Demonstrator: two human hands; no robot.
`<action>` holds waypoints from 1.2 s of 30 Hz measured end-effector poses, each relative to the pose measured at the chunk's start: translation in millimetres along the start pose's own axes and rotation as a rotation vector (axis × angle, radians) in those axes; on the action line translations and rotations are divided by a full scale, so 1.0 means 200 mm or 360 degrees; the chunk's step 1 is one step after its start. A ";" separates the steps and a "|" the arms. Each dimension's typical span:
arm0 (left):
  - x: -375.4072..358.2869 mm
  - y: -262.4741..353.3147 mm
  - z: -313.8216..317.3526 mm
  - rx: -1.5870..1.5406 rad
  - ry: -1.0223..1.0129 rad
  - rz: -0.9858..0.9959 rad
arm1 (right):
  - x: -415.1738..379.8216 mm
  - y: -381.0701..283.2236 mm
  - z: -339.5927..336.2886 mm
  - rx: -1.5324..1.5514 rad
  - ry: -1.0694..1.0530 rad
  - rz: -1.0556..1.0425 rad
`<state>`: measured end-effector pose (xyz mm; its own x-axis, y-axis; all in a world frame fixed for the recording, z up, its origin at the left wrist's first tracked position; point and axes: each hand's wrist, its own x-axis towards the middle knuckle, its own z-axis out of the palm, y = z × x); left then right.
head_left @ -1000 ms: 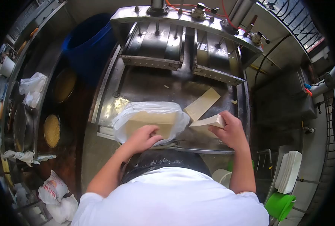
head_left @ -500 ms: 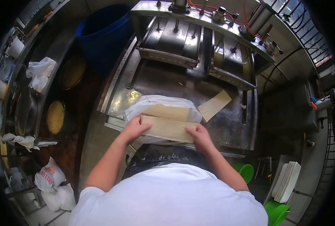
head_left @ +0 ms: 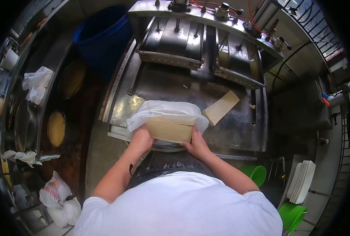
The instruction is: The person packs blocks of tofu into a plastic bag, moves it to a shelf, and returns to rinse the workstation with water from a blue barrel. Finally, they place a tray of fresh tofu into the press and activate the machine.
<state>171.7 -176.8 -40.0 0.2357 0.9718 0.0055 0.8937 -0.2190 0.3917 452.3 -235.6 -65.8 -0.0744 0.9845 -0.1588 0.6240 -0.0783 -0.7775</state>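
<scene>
1. Shirt (head_left: 177, 208): white, short-sleeved, soft folds, at 6 o'clock.
2. Left sleeve (head_left: 91, 212) between 7 and 8 o'clock, right sleeve (head_left: 264, 204) between 4 and 5: white, hems above elbow.
3. Apron (head_left: 173, 164): black, glossy, wrinkled, plastic-looking, just 12 o'clock of shirt.
4. Black strip (head_left: 131, 170) near left elbow, attachment unclear.
5. Left hand (head_left: 141, 141), right hand (head_left: 197, 146): bare.

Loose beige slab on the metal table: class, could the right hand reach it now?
Probably not without letting go: the right hand holds another slab at the white plastic bag, though the way looks open.
</scene>
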 end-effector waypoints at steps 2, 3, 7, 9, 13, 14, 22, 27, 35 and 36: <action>0.09 -0.02 -0.06 -0.0179 -0.0296 -0.0070 | 0.01 0.06 0.02 -0.0024 0.0056 -0.0042; 0.12 -0.02 -0.10 -0.0357 -0.0593 -0.0155 | 0.02 0.08 0.00 -0.0008 0.0049 -0.0067; 0.11 0.10 -0.26 -0.0385 -0.0652 -0.0171 | 0.05 0.02 -0.17 -0.0203 -0.0215 0.0040; 0.05 0.13 -0.25 -0.0107 -0.0547 -0.0383 | 0.04 0.08 -0.20 -0.0430 -0.0190 -0.0029; 0.09 0.18 -0.31 -0.0004 -0.0714 -0.0349 | 0.06 0.12 -0.34 -0.0831 -0.0321 -0.0274; 0.14 0.16 -0.32 0.0009 -0.0786 -0.0342 | 0.07 0.11 -0.40 -0.0759 -0.0328 -0.0335; 0.25 0.21 -0.47 -0.0125 -0.0286 -0.0321 | -0.05 -0.35 -0.94 -0.0366 -0.0176 -0.0337; 0.14 0.28 -0.50 -0.0223 -0.0237 -0.0177 | 0.13 0.10 -1.05 0.0134 0.0422 -0.0001; 0.04 0.24 -0.37 -0.0267 0.0004 0.0290 | 0.48 0.34 -0.99 -0.1539 -0.0371 -0.0357; 0.03 0.27 -0.37 -0.0126 0.0112 0.0578 | 0.54 0.37 -0.97 -0.1536 -0.0480 -0.0463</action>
<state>194.1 -176.6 49.1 0.5023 0.8365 0.2192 0.7239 -0.5454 0.4226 641.6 -104.6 -23.4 -0.4286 0.8550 -0.2920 0.8961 0.4436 -0.0162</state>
